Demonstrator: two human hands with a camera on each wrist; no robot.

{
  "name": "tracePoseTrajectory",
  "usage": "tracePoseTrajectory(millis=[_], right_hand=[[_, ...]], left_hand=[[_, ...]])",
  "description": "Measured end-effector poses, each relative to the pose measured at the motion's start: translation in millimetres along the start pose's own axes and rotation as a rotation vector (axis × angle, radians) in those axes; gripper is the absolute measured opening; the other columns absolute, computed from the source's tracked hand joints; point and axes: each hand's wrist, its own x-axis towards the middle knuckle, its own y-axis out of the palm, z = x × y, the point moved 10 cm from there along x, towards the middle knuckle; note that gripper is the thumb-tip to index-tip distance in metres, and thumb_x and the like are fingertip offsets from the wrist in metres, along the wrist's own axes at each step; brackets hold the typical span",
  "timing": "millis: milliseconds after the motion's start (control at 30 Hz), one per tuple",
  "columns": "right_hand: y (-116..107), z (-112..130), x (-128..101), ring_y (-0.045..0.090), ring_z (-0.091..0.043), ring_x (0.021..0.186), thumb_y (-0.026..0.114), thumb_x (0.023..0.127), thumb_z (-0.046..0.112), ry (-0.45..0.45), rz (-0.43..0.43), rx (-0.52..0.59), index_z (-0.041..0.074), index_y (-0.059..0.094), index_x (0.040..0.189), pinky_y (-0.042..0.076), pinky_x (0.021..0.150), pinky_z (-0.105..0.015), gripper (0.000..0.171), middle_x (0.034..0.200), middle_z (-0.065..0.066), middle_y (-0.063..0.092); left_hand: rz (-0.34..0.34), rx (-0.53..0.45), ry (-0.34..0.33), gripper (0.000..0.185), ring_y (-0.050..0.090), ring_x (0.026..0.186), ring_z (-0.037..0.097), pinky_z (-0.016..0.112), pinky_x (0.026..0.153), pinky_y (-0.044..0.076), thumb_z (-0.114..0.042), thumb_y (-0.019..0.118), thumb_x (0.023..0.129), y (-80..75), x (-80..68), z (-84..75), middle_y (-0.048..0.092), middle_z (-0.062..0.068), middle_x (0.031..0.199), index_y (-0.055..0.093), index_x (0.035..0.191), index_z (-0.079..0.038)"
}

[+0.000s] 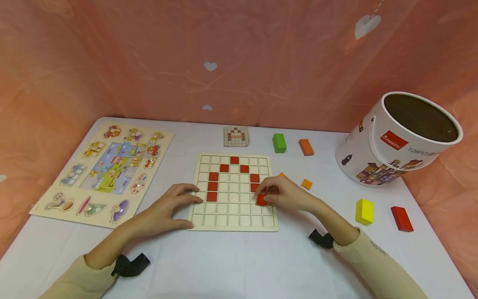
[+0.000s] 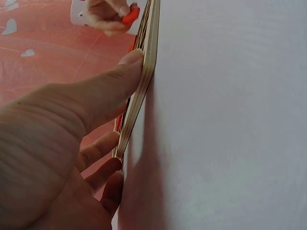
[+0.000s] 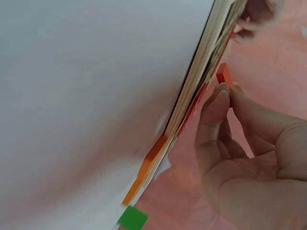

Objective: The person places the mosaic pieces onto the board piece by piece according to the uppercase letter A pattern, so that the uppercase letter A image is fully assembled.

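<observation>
Head view shows the right hand (image 1: pixel 285 194) pinching a small red square tile (image 1: pixel 261 200) in its fingertip grip, just above the right column of the square wooden grid board (image 1: pixel 234 222); the left hand (image 1: pixel 169 207) rests flat-fingered against that board's left edge.

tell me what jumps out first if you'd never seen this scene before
The wooden grid board at the table's centre, with red tiles forming an arch, draws the eye; the right hand pinches another red tile at its right side while the left hand rests on its left edge. At far right a big white bucket lies tilted.
</observation>
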Motion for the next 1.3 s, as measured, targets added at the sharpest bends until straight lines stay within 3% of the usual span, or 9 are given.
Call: tracePoseTrajectory(millis=[267,433,567,667,733,867,1033,1167,1300], right_hand=[[6,6,13,0.055,-0.018,0.09,0.062,0.089,-0.01,0.001,-0.01,-0.086,0.004,0.074,0.11,0.049,0.078,-0.028,0.028,0.1,0.0,0.067],[1,11,4,0.057,-0.017,0.09,0.062,0.088,-0.009,0.004,-0.096,-0.129,-0.001,0.07,0.115,0.051,0.079,-0.029,0.029,0.1,-0.002,0.066],[7,25,-14,0.056,-0.025,0.102,0.07,0.093,0.013,-0.001,-0.153,-0.422,0.002,0.068,0.118,0.049,0.086,-0.04,0.028,0.112,-0.009,0.061],[24,31,-28,0.044,-0.039,0.128,0.066,0.095,0.038,0.029,-0.09,-0.672,0.004,0.057,0.136,0.038,0.102,-0.056,0.054,0.138,-0.019,0.05],[35,31,-35,0.027,-0.045,0.142,0.059,0.097,0.048,0.054,-0.022,-0.739,0.006,0.046,0.147,0.025,0.11,-0.066,0.068,0.154,-0.021,0.035],[50,27,-45,0.008,-0.043,0.149,0.05,0.099,0.053,0.094,0.085,-0.711,0.007,0.035,0.154,0.007,0.113,-0.069,0.074,0.164,-0.014,0.02],[50,21,-49,0.008,-0.04,0.15,0.05,0.099,0.053,0.108,0.112,-0.653,0.009,0.033,0.155,0.005,0.114,-0.067,0.074,0.164,-0.009,0.021],[16,13,-49,0.022,-0.042,0.146,0.063,0.096,0.041,0.095,-0.035,-0.562,0.006,0.038,0.153,0.014,0.113,-0.068,0.071,0.159,-0.015,0.032],[-38,-14,-54,0.041,-0.044,0.133,0.073,0.091,0.017,0.141,-0.223,-0.343,0.0,0.052,0.14,0.026,0.109,-0.066,0.056,0.143,-0.022,0.049]], left_hand=[[0.013,-0.016,-0.026,0.054,0.033,0.137,0.031,0.057,0.11,0.03,-0.028,0.087,0.076,0.9,-0.7,2.3,0.044,0.007,0.145,0.067,0.125,-0.017],[0.019,-0.015,-0.035,0.054,0.033,0.137,0.03,0.057,0.11,0.03,-0.028,0.087,0.076,0.8,-0.5,2.7,0.043,0.006,0.146,0.067,0.125,-0.017],[0.019,-0.015,-0.034,0.054,0.033,0.137,0.03,0.057,0.11,0.03,-0.028,0.087,0.076,0.7,-0.4,2.6,0.043,0.007,0.146,0.067,0.125,-0.017],[0.018,-0.015,-0.029,0.054,0.033,0.137,0.03,0.056,0.11,0.03,-0.028,0.086,0.076,0.6,-0.4,2.5,0.044,0.007,0.145,0.066,0.125,-0.017],[0.017,-0.012,-0.024,0.054,0.033,0.137,0.03,0.056,0.11,0.03,-0.029,0.086,0.076,0.9,-0.4,2.5,0.044,0.007,0.145,0.066,0.125,-0.017],[0.017,-0.017,-0.019,0.055,0.033,0.136,0.031,0.058,0.109,0.03,-0.029,0.086,0.076,1.2,-0.8,2.3,0.044,0.007,0.145,0.066,0.126,-0.016],[0.015,-0.018,-0.02,0.055,0.033,0.136,0.032,0.059,0.109,0.03,-0.028,0.086,0.076,0.8,-1.0,2.2,0.044,0.008,0.145,0.066,0.126,-0.016],[0.011,-0.013,-0.016,0.055,0.033,0.137,0.032,0.058,0.11,0.03,-0.028,0.086,0.076,0.2,-0.8,1.9,0.044,0.008,0.145,0.067,0.125,-0.016],[0.009,-0.012,-0.013,0.054,0.033,0.137,0.032,0.058,0.11,0.03,-0.029,0.086,0.076,0.0,-0.8,1.6,0.044,0.008,0.145,0.067,0.125,-0.016]])
